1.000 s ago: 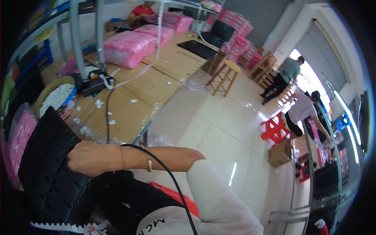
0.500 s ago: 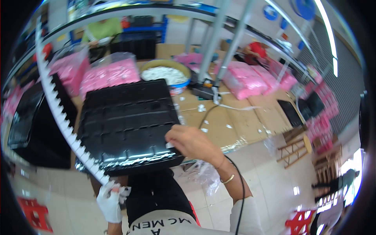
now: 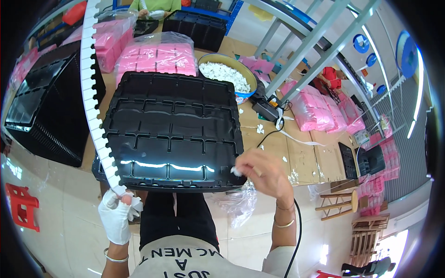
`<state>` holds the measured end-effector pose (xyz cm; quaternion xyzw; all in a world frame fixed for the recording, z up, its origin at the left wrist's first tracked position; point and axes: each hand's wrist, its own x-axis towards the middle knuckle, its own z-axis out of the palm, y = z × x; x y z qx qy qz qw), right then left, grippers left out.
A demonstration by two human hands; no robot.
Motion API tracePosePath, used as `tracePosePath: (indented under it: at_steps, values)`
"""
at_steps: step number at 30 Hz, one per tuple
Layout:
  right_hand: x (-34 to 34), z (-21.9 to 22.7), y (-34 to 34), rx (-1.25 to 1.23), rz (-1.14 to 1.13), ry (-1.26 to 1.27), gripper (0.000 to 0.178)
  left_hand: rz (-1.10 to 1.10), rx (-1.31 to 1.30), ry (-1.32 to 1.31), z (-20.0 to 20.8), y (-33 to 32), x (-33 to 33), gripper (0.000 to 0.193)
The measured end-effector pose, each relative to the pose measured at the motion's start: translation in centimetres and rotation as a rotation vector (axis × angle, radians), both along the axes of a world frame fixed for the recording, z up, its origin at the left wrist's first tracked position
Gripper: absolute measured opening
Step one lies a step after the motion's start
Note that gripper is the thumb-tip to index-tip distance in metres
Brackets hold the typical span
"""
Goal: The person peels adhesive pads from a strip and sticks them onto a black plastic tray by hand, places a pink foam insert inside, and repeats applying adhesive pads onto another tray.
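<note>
A stack of black plastic trays [image 3: 171, 120] with moulded compartments lies in front of me on the table. My left hand [image 3: 116, 215], in a white glove with a bare fingertip showing, is closed on the lower end of a long white strip [image 3: 95, 106] with a notched edge. That strip rises past the stack's left side and out of the top of the picture. My bare right hand [image 3: 264, 171] is at the stack's near right corner. Between its thumb and fingers is a small white piece [image 3: 236, 172], whose kind I cannot make out.
More black trays [image 3: 51, 106] stand stacked at the left. Behind are bagged pink packs [image 3: 157, 55] and a round tub [image 3: 252, 78] of white scraps. A metal frame [image 3: 310, 46], a black adapter [image 3: 266, 110] and a dark cable are at the right. Two co-workers sit across the table.
The view has shifted, so the tray stack sits further right in the picture. My right hand remains by its near right corner, and my left hand still holds the strip.
</note>
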<state>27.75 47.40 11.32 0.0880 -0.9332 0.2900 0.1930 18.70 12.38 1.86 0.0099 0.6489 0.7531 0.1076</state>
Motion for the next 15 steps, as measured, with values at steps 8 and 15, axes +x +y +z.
tracePosePath:
  at_steps: [8, 15]
  values:
    - [-11.7, -1.5, 6.9, -0.043, -0.424, 0.298, 0.007, 0.072, 0.068, 0.061, 3.9, 1.2, -2.7, 0.037]
    - [-25.2, -6.0, 21.3, 0.301, -0.531, 0.488, 0.029, 0.126, 0.051, 0.042, 5.1, 2.1, -4.3, 0.025]
